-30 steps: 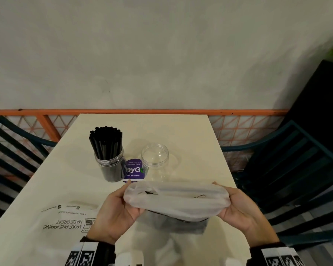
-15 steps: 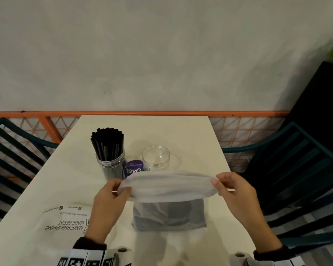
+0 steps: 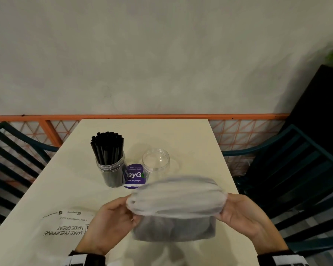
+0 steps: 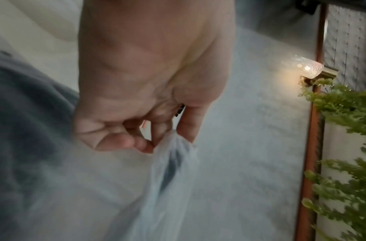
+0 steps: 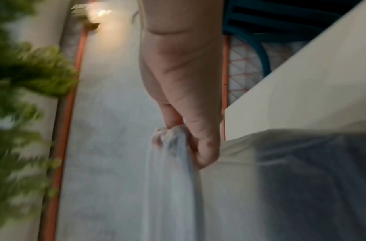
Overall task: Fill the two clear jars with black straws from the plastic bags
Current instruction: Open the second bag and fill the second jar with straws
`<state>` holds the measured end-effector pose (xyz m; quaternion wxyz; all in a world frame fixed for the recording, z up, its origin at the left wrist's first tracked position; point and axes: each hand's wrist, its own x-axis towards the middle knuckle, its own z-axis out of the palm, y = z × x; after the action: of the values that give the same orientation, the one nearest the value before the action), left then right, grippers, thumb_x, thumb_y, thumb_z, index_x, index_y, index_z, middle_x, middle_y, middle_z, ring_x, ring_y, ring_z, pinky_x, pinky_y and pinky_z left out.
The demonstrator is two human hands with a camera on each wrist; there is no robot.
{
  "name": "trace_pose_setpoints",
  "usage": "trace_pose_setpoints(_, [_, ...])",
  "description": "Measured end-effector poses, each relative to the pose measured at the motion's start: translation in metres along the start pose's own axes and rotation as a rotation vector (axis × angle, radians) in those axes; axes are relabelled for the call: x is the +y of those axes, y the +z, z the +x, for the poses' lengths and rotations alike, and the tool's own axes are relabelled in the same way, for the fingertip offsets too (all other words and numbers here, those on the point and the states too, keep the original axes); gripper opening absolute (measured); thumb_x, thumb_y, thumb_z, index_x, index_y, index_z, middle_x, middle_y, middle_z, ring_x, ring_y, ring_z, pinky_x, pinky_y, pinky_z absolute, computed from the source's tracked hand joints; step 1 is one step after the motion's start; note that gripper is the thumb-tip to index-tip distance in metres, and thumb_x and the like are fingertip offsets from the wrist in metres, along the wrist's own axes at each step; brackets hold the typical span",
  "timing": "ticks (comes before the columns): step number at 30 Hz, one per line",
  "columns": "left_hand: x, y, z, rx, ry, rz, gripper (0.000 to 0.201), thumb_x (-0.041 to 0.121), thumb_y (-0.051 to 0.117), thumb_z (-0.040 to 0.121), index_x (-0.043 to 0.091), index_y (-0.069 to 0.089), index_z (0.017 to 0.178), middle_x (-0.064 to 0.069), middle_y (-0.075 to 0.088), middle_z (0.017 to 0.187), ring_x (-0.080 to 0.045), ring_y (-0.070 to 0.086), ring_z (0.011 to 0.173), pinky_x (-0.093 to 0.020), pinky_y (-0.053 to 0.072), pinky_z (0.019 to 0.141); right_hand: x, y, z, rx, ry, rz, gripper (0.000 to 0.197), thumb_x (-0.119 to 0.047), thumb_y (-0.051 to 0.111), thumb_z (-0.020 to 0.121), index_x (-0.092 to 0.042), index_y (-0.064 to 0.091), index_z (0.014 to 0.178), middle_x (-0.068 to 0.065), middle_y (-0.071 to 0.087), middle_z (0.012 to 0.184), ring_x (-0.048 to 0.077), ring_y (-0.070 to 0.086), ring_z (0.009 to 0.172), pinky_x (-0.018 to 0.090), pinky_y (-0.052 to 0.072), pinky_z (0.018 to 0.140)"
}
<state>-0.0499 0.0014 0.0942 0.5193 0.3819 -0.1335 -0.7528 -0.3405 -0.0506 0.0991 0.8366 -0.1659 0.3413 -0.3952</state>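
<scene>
Both my hands hold a cloudy plastic bag (image 3: 176, 200) over the near part of the table. My left hand (image 3: 121, 214) pinches its left top corner, and my right hand (image 3: 231, 210) pinches its right top corner. The bag's lower part (image 3: 173, 227) looks dark grey from the black straws inside. In the wrist views my left hand (image 4: 157, 141) and right hand (image 5: 177, 138) each grip bunched film. A clear jar (image 3: 112, 169) packed with upright black straws (image 3: 107, 146) stands left of an empty clear jar (image 3: 155, 160).
A purple round label (image 3: 134, 177) lies between the jars. A flat printed plastic bag (image 3: 65, 225) lies on the table (image 3: 190, 135) at my near left. Dark green chairs (image 3: 296, 169) flank both sides. An orange rail (image 3: 142, 116) runs behind the table.
Both hands lifted the bag's top edge, then dropped it back towards me. The bag is blurred from moving. The jars have not moved.
</scene>
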Motion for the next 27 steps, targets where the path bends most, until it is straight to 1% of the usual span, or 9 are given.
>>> trace_pose_setpoints(2, [0.0,-0.002,-0.001,0.033,-0.011,0.001,0.04,0.011,0.086,0.024,0.008,0.062,0.055,-0.006,0.061,0.06,-0.018,0.057,0.053,-0.029,0.044,0.054,-0.004,0.0,-0.002,-0.01,0.04,0.09,0.06,0.016,0.082,0.032,0.01,0.069,0.091,0.027,0.07,0.094,0.039,0.07,0.082,0.049,0.059,0.063])
trace_pose_setpoints(5, [-0.005,-0.004,-0.004,0.068,-0.002,0.102,0.027,0.016,0.079,0.032,0.014,0.06,0.051,-0.001,0.06,0.058,-0.016,0.05,0.056,-0.031,0.033,0.062,-0.004,0.007,-0.006,0.056,0.01,0.147,0.024,0.013,0.06,0.055,-0.003,0.054,0.072,0.014,0.06,0.054,0.025,0.061,0.044,0.032,0.053,0.039])
trace_pose_setpoints(7, [-0.007,0.001,-0.009,0.069,0.018,0.311,0.025,0.023,0.075,0.04,0.014,0.07,0.063,0.003,0.068,0.071,-0.011,0.054,0.067,-0.03,0.034,0.069,-0.003,0.014,-0.012,0.051,-0.032,0.125,0.011,0.004,0.051,0.067,-0.007,0.049,0.068,0.008,0.053,0.047,0.019,0.054,0.036,0.025,0.047,0.035])
trace_pose_setpoints(8, [-0.009,0.003,-0.011,0.084,0.034,0.43,0.034,0.026,0.075,0.042,0.013,0.073,0.073,0.004,0.072,0.08,-0.008,0.057,0.073,-0.029,0.034,0.072,0.0,0.014,-0.014,0.055,-0.056,0.083,0.008,0.0,0.054,0.067,-0.006,0.051,0.07,0.009,0.055,0.05,0.018,0.055,0.039,0.025,0.048,0.037])
trace_pose_setpoints(11, [-0.016,0.009,-0.011,0.195,0.086,0.664,0.027,0.023,0.078,0.061,0.012,0.071,0.084,0.009,0.075,0.078,-0.005,0.062,0.076,-0.024,0.039,0.069,0.01,0.008,-0.01,0.156,-0.089,-0.333,0.051,-0.003,0.066,0.055,-0.011,0.051,0.102,0.014,0.061,0.087,0.024,0.06,0.07,0.033,0.053,0.058])
trace_pose_setpoints(13, [-0.019,0.014,-0.01,0.311,0.117,0.793,0.008,0.02,0.069,0.078,0.014,0.07,0.083,0.01,0.074,0.07,-0.01,0.063,0.078,-0.023,0.043,0.067,0.019,0.007,-0.002,0.35,-0.186,-0.763,0.045,-0.002,0.061,0.075,-0.015,0.041,0.113,0.011,0.055,0.102,0.021,0.057,0.082,0.029,0.049,0.065])
trace_pose_setpoints(16, [-0.021,0.012,-0.008,0.414,0.177,0.902,0.018,0.031,0.062,0.083,0.013,0.067,0.082,0.002,0.069,0.076,-0.017,0.06,0.076,-0.028,0.044,0.067,0.023,0.005,0.006,0.582,-0.346,-1.142,0.025,-0.012,0.056,0.086,-0.017,0.045,0.108,0.004,0.058,0.101,0.018,0.059,0.084,0.03,0.054,0.071])
trace_pose_setpoints(21, [-0.012,0.001,-0.008,0.605,0.424,1.136,0.029,0.028,0.072,0.075,0.012,0.05,0.084,-0.01,0.061,0.076,-0.023,0.058,0.068,-0.028,0.039,0.057,0.018,0.0,0.003,0.497,-0.311,-1.049,0.006,-0.009,0.06,0.086,-0.009,0.065,0.09,0.01,0.07,0.092,0.023,0.067,0.083,0.034,0.058,0.076])
trace_pose_setpoints(27, [-0.016,0.001,0.004,0.386,0.447,0.995,0.003,0.02,0.07,0.078,0.018,0.072,0.079,-0.005,0.072,0.086,-0.022,0.065,0.076,-0.027,0.047,0.068,0.023,0.009,0.005,0.334,-0.17,-0.713,0.02,-0.016,0.066,0.084,-0.006,0.061,0.101,0.016,0.071,0.094,0.029,0.067,0.094,0.034,0.056,0.082])
